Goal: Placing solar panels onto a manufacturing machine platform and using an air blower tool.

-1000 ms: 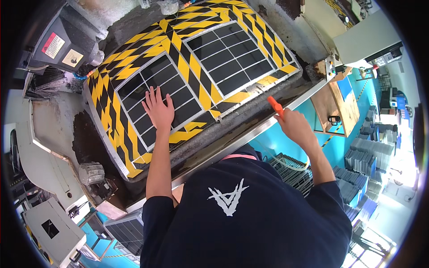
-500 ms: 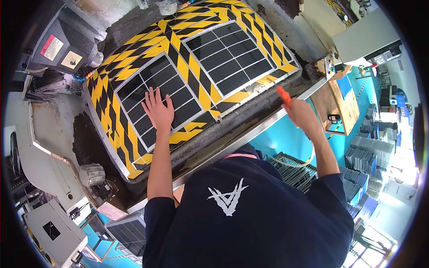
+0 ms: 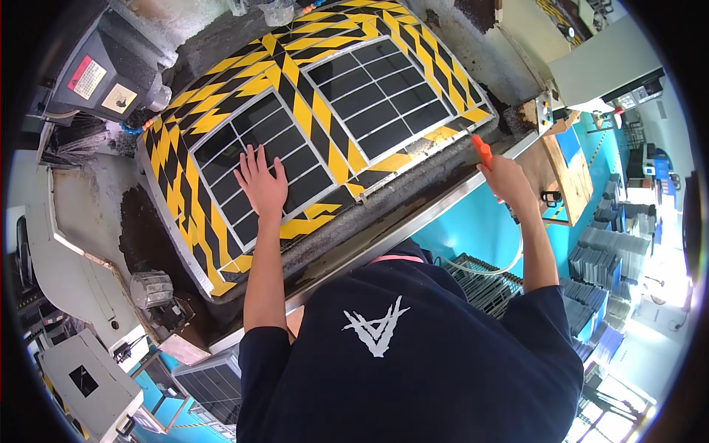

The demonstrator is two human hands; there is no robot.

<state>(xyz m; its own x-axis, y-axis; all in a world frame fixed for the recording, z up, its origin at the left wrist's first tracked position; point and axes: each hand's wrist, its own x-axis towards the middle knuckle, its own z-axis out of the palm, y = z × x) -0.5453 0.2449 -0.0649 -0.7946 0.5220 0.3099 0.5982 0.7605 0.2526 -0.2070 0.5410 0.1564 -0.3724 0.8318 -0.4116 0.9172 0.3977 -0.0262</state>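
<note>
My left hand [image 3: 262,183] lies flat with fingers spread on the left grid of dark rectangular panels [image 3: 295,144], framed by light strips. My right hand [image 3: 509,183] is wrapped round an orange air blow gun [image 3: 483,150] beyond the machine's front rim. A thin nozzle points from the gun toward the right-hand grid of dark panels [image 3: 388,88]. From below my right hand a pale hose [image 3: 517,255] curves down and left. Both grids sit on a bed covered with yellow-and-black striped tape [image 3: 303,111].
A metal rail [image 3: 413,214] runs along the machine's front. Grey machine housing [image 3: 114,70] stands at the far left, a round metal part [image 3: 151,289] at the near left. To the right are a wooden stand [image 3: 569,173], a wire rack [image 3: 480,284] and stacked grey plates [image 3: 598,251].
My right hand and the air blow gun have shifted a little to the right, and the hose has swung with them. My left hand stays in place on the panels.
</note>
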